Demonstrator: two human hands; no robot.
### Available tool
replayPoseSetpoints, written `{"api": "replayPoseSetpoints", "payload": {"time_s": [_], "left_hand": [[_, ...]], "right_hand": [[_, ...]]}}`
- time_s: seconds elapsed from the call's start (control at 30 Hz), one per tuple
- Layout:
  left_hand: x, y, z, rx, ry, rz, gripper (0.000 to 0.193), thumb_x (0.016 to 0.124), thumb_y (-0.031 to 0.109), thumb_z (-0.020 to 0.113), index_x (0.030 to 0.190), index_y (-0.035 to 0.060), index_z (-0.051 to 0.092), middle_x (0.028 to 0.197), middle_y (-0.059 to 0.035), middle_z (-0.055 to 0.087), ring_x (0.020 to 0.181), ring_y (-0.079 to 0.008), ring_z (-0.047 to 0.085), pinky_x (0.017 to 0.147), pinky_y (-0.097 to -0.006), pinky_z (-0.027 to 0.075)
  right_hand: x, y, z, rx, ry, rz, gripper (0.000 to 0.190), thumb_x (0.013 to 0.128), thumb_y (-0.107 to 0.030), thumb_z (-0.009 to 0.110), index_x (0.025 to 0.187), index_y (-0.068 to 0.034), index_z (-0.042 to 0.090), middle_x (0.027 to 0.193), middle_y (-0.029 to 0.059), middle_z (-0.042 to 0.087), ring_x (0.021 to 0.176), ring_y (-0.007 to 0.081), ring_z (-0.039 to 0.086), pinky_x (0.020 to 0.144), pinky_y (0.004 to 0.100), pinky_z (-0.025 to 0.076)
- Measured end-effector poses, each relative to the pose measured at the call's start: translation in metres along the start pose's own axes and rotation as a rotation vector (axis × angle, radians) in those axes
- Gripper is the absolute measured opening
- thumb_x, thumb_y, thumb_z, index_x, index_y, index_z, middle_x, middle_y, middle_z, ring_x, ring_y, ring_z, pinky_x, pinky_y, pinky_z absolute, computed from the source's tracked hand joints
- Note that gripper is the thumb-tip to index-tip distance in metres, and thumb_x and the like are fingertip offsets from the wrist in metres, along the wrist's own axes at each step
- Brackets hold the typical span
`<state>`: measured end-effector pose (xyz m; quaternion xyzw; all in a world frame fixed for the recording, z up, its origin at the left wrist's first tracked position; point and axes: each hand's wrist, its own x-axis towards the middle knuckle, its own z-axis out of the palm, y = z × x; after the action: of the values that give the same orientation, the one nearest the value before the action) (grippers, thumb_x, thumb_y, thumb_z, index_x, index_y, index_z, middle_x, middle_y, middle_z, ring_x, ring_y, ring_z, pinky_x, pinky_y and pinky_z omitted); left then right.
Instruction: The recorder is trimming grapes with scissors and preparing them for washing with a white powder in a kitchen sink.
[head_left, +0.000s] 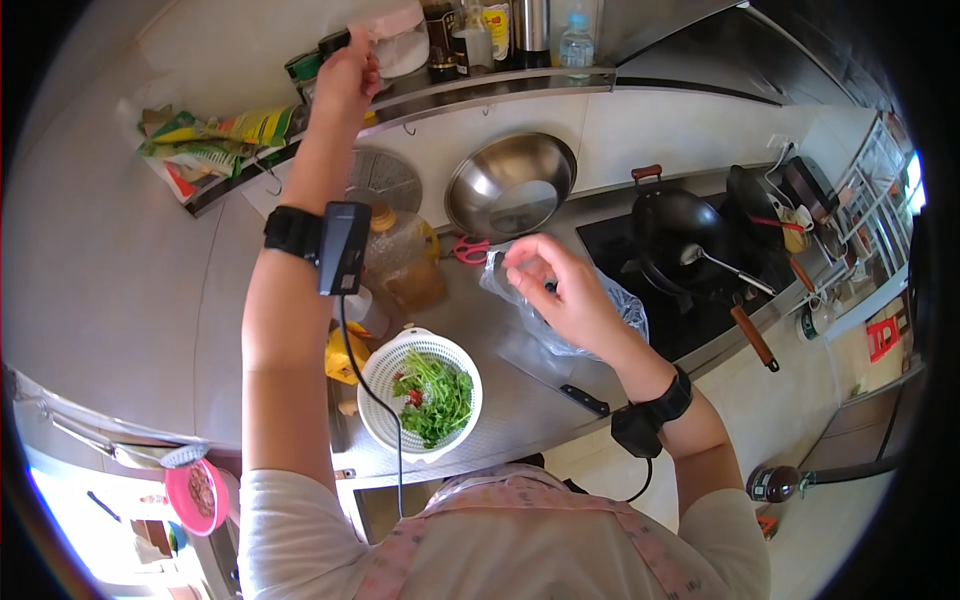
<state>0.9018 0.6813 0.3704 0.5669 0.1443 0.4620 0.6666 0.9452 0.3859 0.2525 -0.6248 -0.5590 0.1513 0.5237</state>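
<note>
My left hand (346, 79) is raised to the steel wall shelf (517, 84), beside a clear jar with a pink lid (399, 41) holding white powder. Its fingers look curled and blurred, and whether they grip anything is hidden. My right hand (561, 296) hovers over the counter with thumb and fingers bent apart and nothing visible between them. Below it lies a crumpled clear plastic bag (628, 307). A cleaver (551, 367) with a black handle rests flat just nearer to me. Leafy green herbs and some red pieces (435, 397) fill a white colander (369, 409).
Right of me, a black wok (675, 225) with a metal spatula (724, 268) sits on the cooktop (607, 240). A steel basin (510, 180) leans on the wall near red scissors (471, 250). An oil jug (405, 259) and yellow package (345, 358) stand left. Bottles (480, 37) line the shelf.
</note>
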Motion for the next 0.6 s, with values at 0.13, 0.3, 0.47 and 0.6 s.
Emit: {"api": "replayPoseSetpoints", "payload": {"time_s": [0.13, 0.3, 0.47, 0.6], "left_hand": [[-0.060, 0.025, -0.033, -0.016, -0.055, -0.059, 0.035, 0.088, 0.042, 0.048, 0.069, 0.0127, 0.043, 0.061, 0.0017, 0.040, 0.051, -0.0081, 0.037, 0.042, -0.0195, 0.027], [-0.203, 0.023, -0.066, 0.145, 0.077, -0.095, 0.028, 0.090, 0.034, 0.048, 0.073, 0.0114, 0.046, 0.062, 0.0027, 0.043, 0.052, -0.0071, 0.039, 0.044, -0.0182, 0.029], [-0.361, 0.004, -0.120, 0.195, 0.354, -0.186, 0.019, 0.083, 0.022, 0.056, 0.092, 0.0061, 0.053, 0.068, 0.0000, 0.048, 0.060, -0.0075, 0.044, 0.053, -0.0203, 0.035], [-0.456, 0.009, -0.135, 0.958, 0.608, -0.128, 0.027, 0.078, 0.015, 0.063, 0.102, 0.0057, 0.057, 0.095, -0.0072, 0.058, 0.087, -0.0204, 0.055, 0.076, -0.0323, 0.044]], "right_hand": [[0.009, -0.005, 0.001, 0.105, 0.109, -0.179, 0.021, 0.083, -0.010, 0.058, 0.101, -0.001, 0.051, 0.083, 0.0086, 0.060, 0.068, 0.0123, 0.059, 0.061, 0.0235, 0.046], [0.018, -0.033, 0.029, 0.237, 0.079, -0.329, 0.026, 0.084, -0.007, 0.057, 0.108, -0.002, 0.050, 0.086, 0.0081, 0.060, 0.069, 0.0115, 0.058, 0.060, 0.0225, 0.045], [0.002, -0.046, 0.097, 0.065, -0.147, -0.573, 0.032, 0.077, -0.007, 0.063, 0.106, -0.003, 0.051, 0.076, 0.0085, 0.052, 0.065, 0.0191, 0.056, 0.058, 0.0286, 0.047], [-0.030, -0.049, 0.170, -0.062, -0.365, -0.672, 0.026, 0.078, -0.017, 0.062, 0.100, -0.006, 0.057, 0.073, 0.0084, 0.051, 0.061, 0.0246, 0.054, 0.053, 0.0350, 0.043]]}}
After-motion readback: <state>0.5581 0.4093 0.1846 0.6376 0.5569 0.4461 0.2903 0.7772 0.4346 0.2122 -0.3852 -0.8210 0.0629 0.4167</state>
